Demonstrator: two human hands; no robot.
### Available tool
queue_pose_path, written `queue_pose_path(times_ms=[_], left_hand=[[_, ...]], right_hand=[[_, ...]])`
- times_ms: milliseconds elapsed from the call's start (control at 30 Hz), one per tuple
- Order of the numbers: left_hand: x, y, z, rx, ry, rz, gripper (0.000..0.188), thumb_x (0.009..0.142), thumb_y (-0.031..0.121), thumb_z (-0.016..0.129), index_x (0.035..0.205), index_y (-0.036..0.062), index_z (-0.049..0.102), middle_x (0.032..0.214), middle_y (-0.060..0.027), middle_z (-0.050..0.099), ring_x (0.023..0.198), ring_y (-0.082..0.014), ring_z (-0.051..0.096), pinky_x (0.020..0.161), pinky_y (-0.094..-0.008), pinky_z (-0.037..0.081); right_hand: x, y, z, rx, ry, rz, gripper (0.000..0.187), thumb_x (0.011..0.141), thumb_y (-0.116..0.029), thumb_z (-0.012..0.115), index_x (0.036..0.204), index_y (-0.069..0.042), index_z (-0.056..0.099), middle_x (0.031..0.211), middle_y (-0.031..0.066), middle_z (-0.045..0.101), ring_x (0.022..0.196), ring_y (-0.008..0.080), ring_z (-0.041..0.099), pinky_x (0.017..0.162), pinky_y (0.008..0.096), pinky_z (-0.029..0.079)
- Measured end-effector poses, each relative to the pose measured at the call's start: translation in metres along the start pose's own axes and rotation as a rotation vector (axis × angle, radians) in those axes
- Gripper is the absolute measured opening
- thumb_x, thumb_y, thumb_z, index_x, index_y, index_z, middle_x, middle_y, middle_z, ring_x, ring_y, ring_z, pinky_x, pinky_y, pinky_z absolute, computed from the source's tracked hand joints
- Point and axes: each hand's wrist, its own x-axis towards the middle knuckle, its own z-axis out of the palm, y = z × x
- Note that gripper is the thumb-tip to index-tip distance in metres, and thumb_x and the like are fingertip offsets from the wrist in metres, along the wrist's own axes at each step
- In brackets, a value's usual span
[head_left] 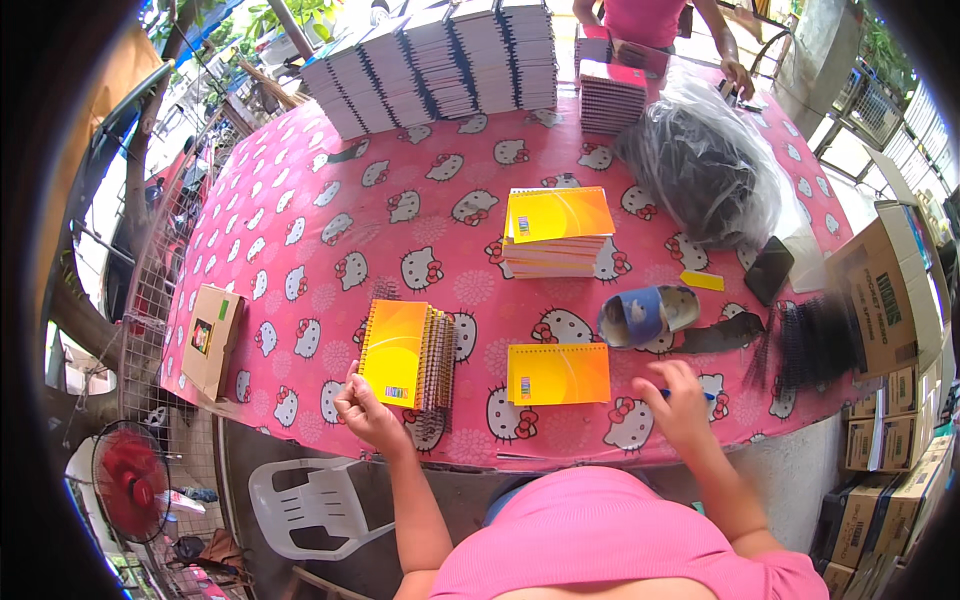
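My left hand (372,412) is closed, fingers curled, at the lower left corner of a stack of yellow spiral notebooks (393,355); whatever it pinches is hidden. A slim blue tool (706,395), perhaps a pen, pokes out of my right hand (680,402), whose bent fingers close around it. Just left of that hand lies a yellow notebook cover or pad (558,374) with punched holes along its top edge. Farther back stands a pile of yellow-covered pads (558,215). A blue slipper-like item (640,316) rests beyond my right hand.
Tall stacks of spiral-bound books (430,70) stand at the back, beside smaller pink notebooks (611,97) and a plastic bag of dark material (705,165). Black binding coils (815,345) spill beside a cardboard box (885,290) at right. Another person's hand (738,78) is at the far side.
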Motion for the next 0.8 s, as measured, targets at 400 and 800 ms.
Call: queue_pose_path(times_ms=[400, 800], left_hand=[[-0.026, 0.116, 0.037, -0.022, -0.14, 0.328, 0.034, 0.094, 0.006, 0.05, 0.128, -0.002, 0.047, 0.143, -0.0155, 0.042, 0.132, -0.0242, 0.041, 0.11, -0.0389, 0.031], [-0.095, 0.083, 0.134, 0.404, -0.958, 0.655, 0.004, 0.085, 0.022, 0.067, 0.088, 0.021, 0.071, 0.084, 0.0067, 0.068, 0.091, -0.0152, 0.062, 0.109, -0.0613, 0.001]], right_hand=[[0.029, -0.009, 0.031, 0.565, 0.041, 0.148, 0.019, 0.085, -0.003, 0.065, 0.098, -0.001, 0.051, 0.087, 0.0171, 0.064, 0.084, 0.0288, 0.065, 0.076, 0.0364, 0.051], [0.055, 0.067, -0.032, -0.033, 0.382, -0.085, 0.016, 0.072, -0.011, 0.074, 0.085, -0.003, 0.068, 0.089, 0.0164, 0.066, 0.087, 0.0329, 0.063, 0.083, 0.0447, 0.048]])
